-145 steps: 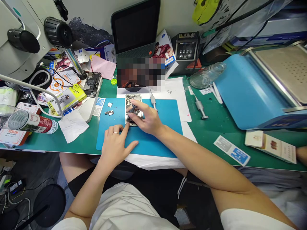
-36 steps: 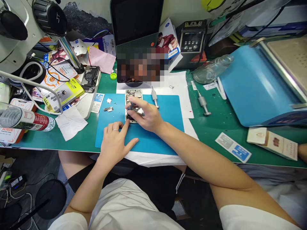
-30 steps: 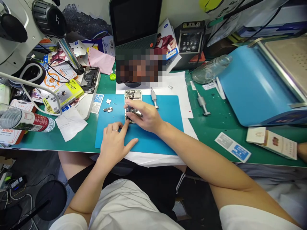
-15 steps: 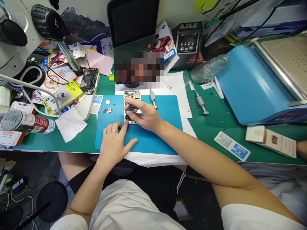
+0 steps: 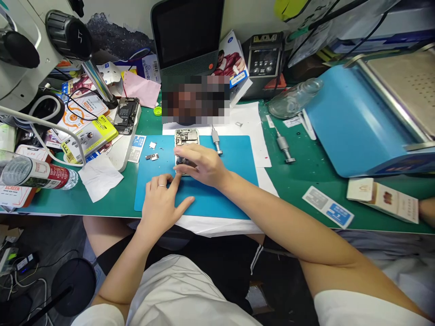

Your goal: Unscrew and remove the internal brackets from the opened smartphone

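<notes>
An opened phone (image 5: 186,137) lies on the blue mat (image 5: 231,194) with its inner parts showing. My right hand (image 5: 205,165) is closed around a small screwdriver (image 5: 180,160), held over the phone's lower half and mostly hidden by the fingers. My left hand (image 5: 161,199) rests on the mat, thumb spread out, its index fingertip at the phone's lower left corner. Left of the phone are a small metal plate (image 5: 152,145) and a dark part with a metal end (image 5: 152,157). A second screwdriver (image 5: 216,140) lies just right of the phone.
A third screwdriver (image 5: 283,146) lies off the mat to the right. Farther out are a glass jar (image 5: 295,97) and a blue machine (image 5: 335,122). On the left lie a plastic bottle (image 5: 41,174), another opened phone (image 5: 127,114) and a tissue (image 5: 101,176).
My right hand has moved down along the phone with the screwdriver, from its middle to its lower part, uncovering the upper half. My left hand stays in place.
</notes>
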